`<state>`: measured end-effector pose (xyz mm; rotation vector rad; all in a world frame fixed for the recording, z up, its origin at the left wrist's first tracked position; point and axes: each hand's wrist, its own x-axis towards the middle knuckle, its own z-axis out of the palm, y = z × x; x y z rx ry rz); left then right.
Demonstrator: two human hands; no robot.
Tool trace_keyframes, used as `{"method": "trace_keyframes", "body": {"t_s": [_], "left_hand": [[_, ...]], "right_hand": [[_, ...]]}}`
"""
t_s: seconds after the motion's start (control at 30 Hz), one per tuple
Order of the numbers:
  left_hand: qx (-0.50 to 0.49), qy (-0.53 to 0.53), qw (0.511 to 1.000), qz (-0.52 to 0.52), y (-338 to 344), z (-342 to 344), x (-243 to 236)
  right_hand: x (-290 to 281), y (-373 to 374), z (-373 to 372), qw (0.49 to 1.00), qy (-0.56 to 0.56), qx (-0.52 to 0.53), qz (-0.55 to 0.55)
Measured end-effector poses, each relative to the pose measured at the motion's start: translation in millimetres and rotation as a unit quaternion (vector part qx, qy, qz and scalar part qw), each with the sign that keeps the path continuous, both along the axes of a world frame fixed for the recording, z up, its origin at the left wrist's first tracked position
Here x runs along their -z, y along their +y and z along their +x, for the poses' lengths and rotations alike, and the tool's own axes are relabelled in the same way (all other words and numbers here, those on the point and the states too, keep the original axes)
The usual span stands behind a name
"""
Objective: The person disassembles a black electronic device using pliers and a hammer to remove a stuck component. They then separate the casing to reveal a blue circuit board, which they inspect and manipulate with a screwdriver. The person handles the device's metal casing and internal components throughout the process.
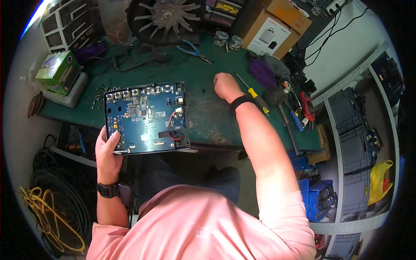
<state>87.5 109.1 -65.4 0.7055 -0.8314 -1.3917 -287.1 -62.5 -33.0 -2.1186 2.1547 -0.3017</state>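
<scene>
Apparently in a steadying step, the left hand [107, 151] grips the black-housed circuit board [146, 116] over the near edge of the table [208, 115]; the right hand [228, 87] curls, contents unclear; firm support seems needed next.

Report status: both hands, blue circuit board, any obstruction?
Left hand gripping blue circuit board in black rectangular casing, lower-left corner. Right hand curled over green bench, contents hidden. Yellow-handled screwdriver beside right hand.

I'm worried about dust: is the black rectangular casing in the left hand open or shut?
Open: within the casing, the blue rectangular circuit board lies bare, uncovered.
</scene>
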Motion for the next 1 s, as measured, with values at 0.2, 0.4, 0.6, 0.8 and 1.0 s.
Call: {"method": "trace_keyframes", "body": {"t_s": [0.2, 0.4, 0.6, 0.8, 1.0], "left_hand": [[0.005, -0.001, 1.0, 0.004, 1, -1, -1], [0.0, -0.002, 1.0, 0.011, 0, -2, 3], [0.003, 0.001, 1.0, 0.017, 2, -4, -1], [0.005, -0.017, 1.0, 0.022, -1, -14, -6], [0.009, -0.027, 1.0, 0.014, -8, -39, -4]], "right_hand": [[-15, 13, 18, 0.983, -0.001, -0.18, -0.033], [2, 22, 31, 0.962, 0.065, -0.254, -0.079], [-5, 26, 35, 0.96, 0.125, -0.236, -0.081], [-16, 43, -6, 0.966, 0.06, -0.222, -0.115], [-61, 185, -69, 0.947, -0.259, -0.061, -0.18]]}}
